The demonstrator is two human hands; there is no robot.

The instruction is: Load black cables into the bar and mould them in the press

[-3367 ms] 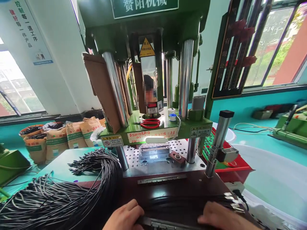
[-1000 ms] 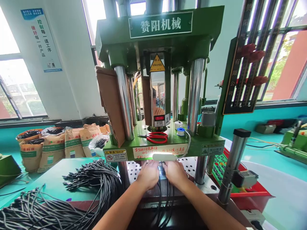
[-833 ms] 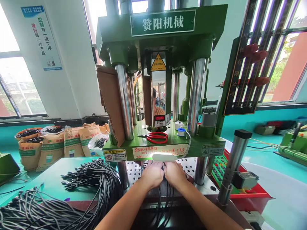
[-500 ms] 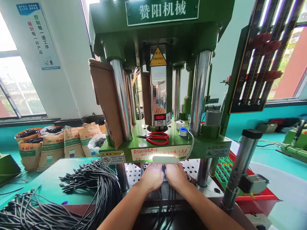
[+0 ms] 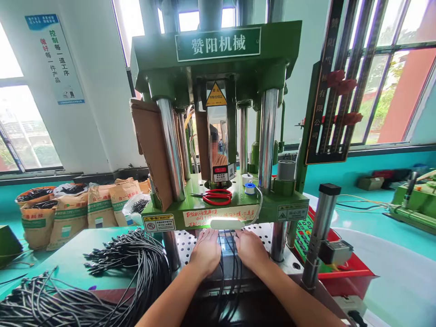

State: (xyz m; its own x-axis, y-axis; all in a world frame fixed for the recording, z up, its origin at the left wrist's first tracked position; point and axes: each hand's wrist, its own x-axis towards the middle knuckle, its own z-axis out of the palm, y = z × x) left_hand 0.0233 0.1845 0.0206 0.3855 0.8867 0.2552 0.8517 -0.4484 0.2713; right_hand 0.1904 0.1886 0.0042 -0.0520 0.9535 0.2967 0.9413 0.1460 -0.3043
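Note:
My left hand (image 5: pixel 206 252) reaches in under the green press, its fingers stretched forward at the left side of a metal mould (image 5: pixel 226 245). My right hand (image 5: pixel 251 248) is on the mould's right side, fingers also pointing forward. The fingertips of both hands are partly hidden beneath the press plate. Several black cables (image 5: pixel 233 268) run between my hands, out of the mould and down over the front edge. Their far ends are hidden. Neither hand visibly grips a cable.
A white lamp (image 5: pixel 227 224) hangs on the green press (image 5: pixel 272 206) just above my hands. Red-handled scissors (image 5: pixel 218 196) and a solder-like spool (image 5: pixel 250 189) lie on its ledge. Bundled black cables (image 5: pixel 136 259) cover the left table. A red control box (image 5: pixel 340 268) stands right.
My hands, close together over the cable ends before, have moved apart to the two sides of the mould. More of the mould and cables shows between them. The view has shifted slightly.

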